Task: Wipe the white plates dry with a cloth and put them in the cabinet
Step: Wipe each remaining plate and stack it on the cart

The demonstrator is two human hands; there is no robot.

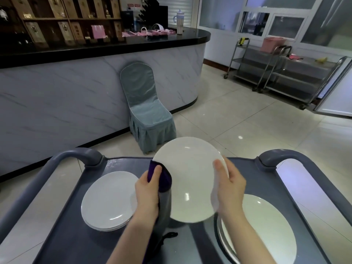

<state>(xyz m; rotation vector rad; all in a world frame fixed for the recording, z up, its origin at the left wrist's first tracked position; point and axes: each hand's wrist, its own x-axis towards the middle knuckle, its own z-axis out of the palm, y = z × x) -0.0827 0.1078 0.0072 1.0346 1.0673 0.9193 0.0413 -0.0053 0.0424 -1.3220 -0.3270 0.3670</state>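
Left of the held plate (188,180), a stack of white plates (109,199) sits on the cart (76,235). If the left elbow swings out while wiping, it could nudge that stack toward the rail.

The left hand (146,195) grasps the held plate's left edge through a purple cloth (162,180), thumb on top of the fabric. The cloth's tail hangs down and might snag.

The held plate is lifted above the cart, between the two stacks and tilted toward the camera.

On its right edge the right hand (230,189) grips with bare skin — thumb on the face, fingers behind. If the glaze is wet, that is probably the weaker hold, and a hard rub from the cloth side could push the plate out of it.

Below and right of the held plate lies a second stack (266,225), so a dropped plate would likely land on it and chip both.

I cannot make out which fixture is the cabinet.
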